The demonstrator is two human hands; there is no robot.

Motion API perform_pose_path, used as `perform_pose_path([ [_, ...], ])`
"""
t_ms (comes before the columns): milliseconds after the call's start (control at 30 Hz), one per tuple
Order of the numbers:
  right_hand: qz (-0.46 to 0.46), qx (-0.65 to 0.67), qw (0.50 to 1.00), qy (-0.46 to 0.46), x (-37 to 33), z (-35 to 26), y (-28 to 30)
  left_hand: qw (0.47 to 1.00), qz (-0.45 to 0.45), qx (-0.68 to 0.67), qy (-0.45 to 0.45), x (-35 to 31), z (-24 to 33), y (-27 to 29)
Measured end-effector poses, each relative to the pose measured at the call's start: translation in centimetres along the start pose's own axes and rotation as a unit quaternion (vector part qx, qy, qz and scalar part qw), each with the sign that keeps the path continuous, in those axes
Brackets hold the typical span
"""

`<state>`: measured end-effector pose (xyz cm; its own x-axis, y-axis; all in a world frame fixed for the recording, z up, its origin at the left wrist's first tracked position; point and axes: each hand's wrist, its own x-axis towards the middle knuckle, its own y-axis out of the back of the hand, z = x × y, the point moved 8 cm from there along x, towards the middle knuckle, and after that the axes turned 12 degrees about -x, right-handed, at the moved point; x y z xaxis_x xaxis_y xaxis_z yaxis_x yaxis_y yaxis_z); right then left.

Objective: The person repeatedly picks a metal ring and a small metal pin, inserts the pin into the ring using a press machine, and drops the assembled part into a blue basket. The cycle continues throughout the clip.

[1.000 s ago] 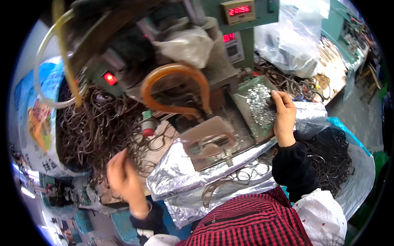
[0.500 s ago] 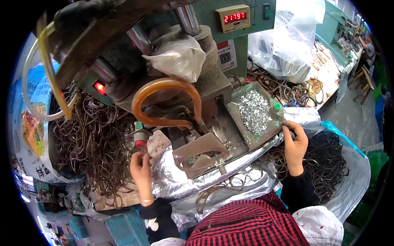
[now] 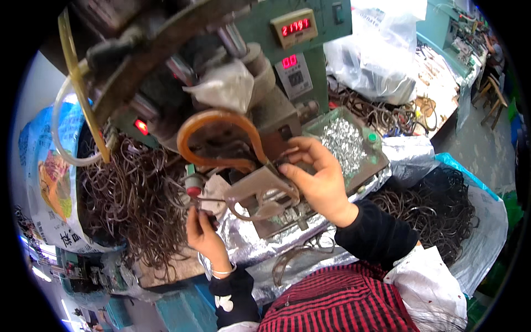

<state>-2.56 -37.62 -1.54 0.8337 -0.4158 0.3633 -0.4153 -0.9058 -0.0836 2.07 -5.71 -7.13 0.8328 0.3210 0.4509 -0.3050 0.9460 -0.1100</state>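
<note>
My left hand (image 3: 209,239) is beside the red push button (image 3: 193,191) at the front left of a green press. Its fingertips are pinched on a thin brown strip (image 3: 213,200) that runs toward the press. Over the clear brown plastic guard (image 3: 251,191), my right hand (image 3: 321,180) reaches into the working area, thumb and fingers closed together. What those fingers hold, if anything, is too small and dark to make out. An orange-brown hose (image 3: 191,124) loops above the guard.
Tangled brown strips (image 3: 141,193) are heaped at the left, and a darker pile (image 3: 437,202) lies in a bag at the right. A metal tray (image 3: 368,171) holds silvery scraps. The press has a red digital counter (image 3: 295,26). Foil (image 3: 243,235) covers the front edge.
My right hand has left the scrap tray's right edge and moved left into the press. My left hand is slightly lower and farther right, with a strip now at its fingertips. The view has shifted.
</note>
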Motion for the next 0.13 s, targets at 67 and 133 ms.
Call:
perform_pose_path([
  [67,-0.022,0.023,0.999,-0.034,0.3,1.3,-0.3,0.995,0.002,-0.020,-0.100,0.2,4.7,-1.3],
  [133,-0.046,0.060,0.993,-0.089,0.4,0.3,-0.2,0.975,-0.029,-0.057,-0.212,0.2,11.3,-3.3],
])
